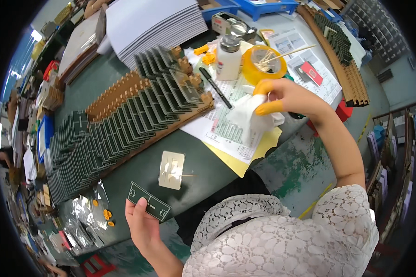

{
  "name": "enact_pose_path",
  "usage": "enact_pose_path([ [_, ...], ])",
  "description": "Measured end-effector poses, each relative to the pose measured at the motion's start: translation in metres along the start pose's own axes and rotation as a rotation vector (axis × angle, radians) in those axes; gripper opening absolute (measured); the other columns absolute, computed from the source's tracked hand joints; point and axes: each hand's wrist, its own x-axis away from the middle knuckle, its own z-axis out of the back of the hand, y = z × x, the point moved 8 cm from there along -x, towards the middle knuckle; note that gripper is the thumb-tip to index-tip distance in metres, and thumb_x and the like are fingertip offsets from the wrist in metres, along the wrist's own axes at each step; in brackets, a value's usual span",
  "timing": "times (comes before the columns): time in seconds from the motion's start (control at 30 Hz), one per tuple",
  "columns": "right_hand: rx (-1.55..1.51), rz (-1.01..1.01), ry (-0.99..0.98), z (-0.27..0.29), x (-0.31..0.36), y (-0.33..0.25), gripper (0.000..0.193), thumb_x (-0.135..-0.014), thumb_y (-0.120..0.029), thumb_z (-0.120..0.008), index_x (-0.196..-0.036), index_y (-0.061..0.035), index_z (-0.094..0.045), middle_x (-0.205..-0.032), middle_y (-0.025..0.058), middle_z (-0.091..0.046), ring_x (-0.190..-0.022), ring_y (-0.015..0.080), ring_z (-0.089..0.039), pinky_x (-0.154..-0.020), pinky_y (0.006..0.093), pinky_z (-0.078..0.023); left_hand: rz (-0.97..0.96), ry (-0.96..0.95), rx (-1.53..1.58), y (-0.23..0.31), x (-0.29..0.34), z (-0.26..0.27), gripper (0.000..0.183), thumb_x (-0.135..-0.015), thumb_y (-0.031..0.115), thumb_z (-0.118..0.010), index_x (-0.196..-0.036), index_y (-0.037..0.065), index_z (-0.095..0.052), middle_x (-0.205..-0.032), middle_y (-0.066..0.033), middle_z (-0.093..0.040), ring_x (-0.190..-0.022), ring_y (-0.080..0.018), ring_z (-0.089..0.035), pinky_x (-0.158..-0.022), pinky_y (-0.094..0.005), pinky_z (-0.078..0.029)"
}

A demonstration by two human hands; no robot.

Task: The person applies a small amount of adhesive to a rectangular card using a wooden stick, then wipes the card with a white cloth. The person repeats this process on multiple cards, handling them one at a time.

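The left hand [144, 225] pinches a dark-green rectangular circuit board [154, 205] at seven o'clock, while the right hand [293, 95] (yellow rubbery covers [269, 108] on its digits) grips a crumpled white cloth [253, 114] at two, seemingly a wiping step, next calling for cloth to meet board.

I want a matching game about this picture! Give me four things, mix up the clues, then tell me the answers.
Things:
1. left hand
2. right hand
3. tape roll
4. pen

Clues:
A. has thin sticks inside its ring
B. slim and black
C. holds a green board
D. wears yellow covers on its fingers

Pairs: 1-C, 2-D, 3-A, 4-B
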Motion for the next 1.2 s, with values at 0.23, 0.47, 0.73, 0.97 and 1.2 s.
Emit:
enact_pose_path([
  [0.23,-0.182,0.378,0.179,0.017,0.035,-0.020,0.050,-0.085,-0.017,-0.071,-0.129,0.0030,-0.058,-0.140,0.0155,-0.054,-0.130,0.0256,-0.050,-0.113,0.0380,-0.032,-0.117,0.167,0.008,0.025,0.006,0.027,0.037,-0.090,0.002,-0.063,-0.127,0.001,-0.055,-0.117,-0.0094,-0.065,-0.108,-0.0199,-0.063,-0.095,-0.0369,-0.050],
  [0.47,-0.715,0.402,-0.025,0.005,0.029,-0.003,0.050,-0.092,-0.021,-0.065,-0.132,0.0052,-0.051,-0.139,0.0213,-0.053,-0.132,0.0305,-0.048,-0.115,0.0442,-0.032,-0.135,0.189,0.027,0.026,0.013,0.043,0.031,-0.089,0.003,-0.067,-0.117,0.001,-0.057,-0.115,-0.0083,-0.064,-0.104,-0.0165,-0.063,-0.094,-0.0336,-0.051],
  [0.73,0.613,0.510,0.734,0.029,0.025,-0.088,0.020,-0.082,-0.007,-0.073,-0.101,-0.0052,-0.068,-0.098,0.0048,-0.066,-0.097,0.0222,-0.060,-0.090,0.0357,-0.044,-0.027,0.036,-0.042,0.004,0.005,-0.002,0.032,-0.086,-0.002,-0.065,-0.116,-0.002,-0.056,-0.103,-0.0077,-0.066,-0.091,-0.0141,-0.065,-0.082,-0.0300,-0.054],
  [0.97,1.410,0.704,0.876,0.018,-0.008,-0.125,0.025,-0.071,-0.006,-0.066,-0.096,-0.0082,-0.073,-0.099,0.0045,-0.064,-0.102,0.0222,-0.058,-0.095,0.0410,-0.039,0.052,-0.106,-0.027,-0.006,0.007,-0.037,0.030,-0.087,-0.002,-0.065,-0.117,-0.004,-0.058,-0.104,-0.0106,-0.069,-0.093,-0.0137,-0.067,-0.082,-0.0269,-0.053],
  [1.2,1.517,0.708,0.846,0.006,-0.022,-0.113,0.029,-0.070,-0.005,-0.064,-0.098,-0.0035,-0.072,-0.109,0.0062,-0.063,-0.111,0.0239,-0.057,-0.100,0.0431,-0.038,0.070,-0.113,-0.080,0.002,0.020,-0.040,0.026,-0.089,-0.001,-0.068,-0.113,-0.001,-0.058,-0.108,-0.0072,-0.068,-0.097,-0.0107,-0.064,-0.087,-0.0254,-0.051],
])
